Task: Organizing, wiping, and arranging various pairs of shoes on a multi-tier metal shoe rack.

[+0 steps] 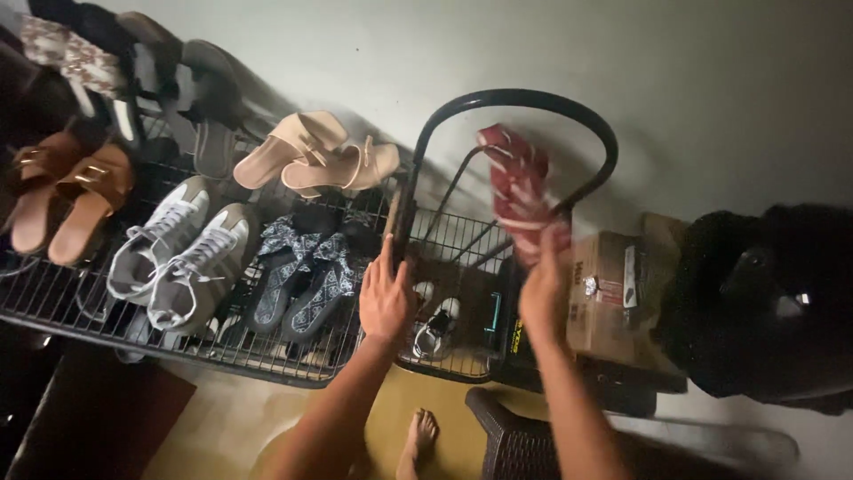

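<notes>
Head view: your right hand (544,289) grips a red strappy sandal (518,189), blurred, lifted in front of the black looped end frame (533,100) of the wire shoe rack (275,360), while your left hand (385,298) lies flat with fingers spread against the rack's upright, holding nothing. On the shelf to the left of that hand sit patterned dark sandals (306,271), grey lace-up sneakers (178,253), tan buckled slides (67,191) and, further back, beige heeled sandals (315,156). A cardboard box (604,298) sits just right of your right hand, a dark bag (764,302) beyond it, and your bare foot (419,440) shows below on the yellowish floor.
</notes>
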